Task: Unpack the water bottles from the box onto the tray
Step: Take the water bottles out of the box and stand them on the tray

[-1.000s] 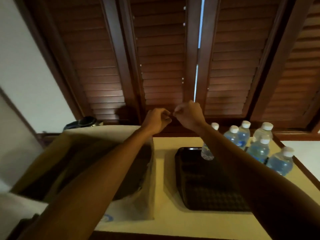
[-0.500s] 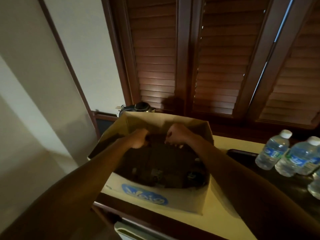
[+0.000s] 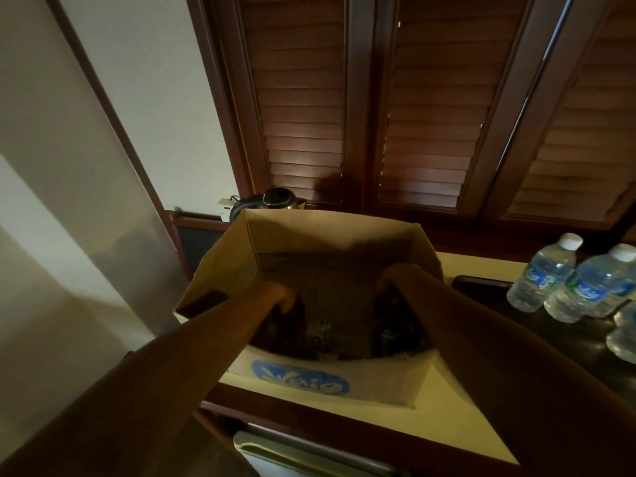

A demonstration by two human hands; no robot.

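An open cardboard box (image 3: 330,235) with a blue logo on its front stands on the cream counter. Both my arms reach down into it. My left hand (image 3: 280,297) is at the box's left inside, my right hand (image 3: 390,282) at the right inside; the fingers are lost in the dark interior. A few bottles (image 3: 320,333) show dimly at the bottom of the box. At the right, the dark tray (image 3: 481,284) carries clear water bottles (image 3: 542,273) with white caps and blue labels.
A black kettle (image 3: 272,199) sits behind the box by a wall socket. Dark wooden louvred shutters (image 3: 430,115) rise behind the counter. The cream counter (image 3: 447,418) ends in a dark wood front edge below the box.
My hands have gone from above the tray area over to the box and then lower into it. The view has swung left toward the box.
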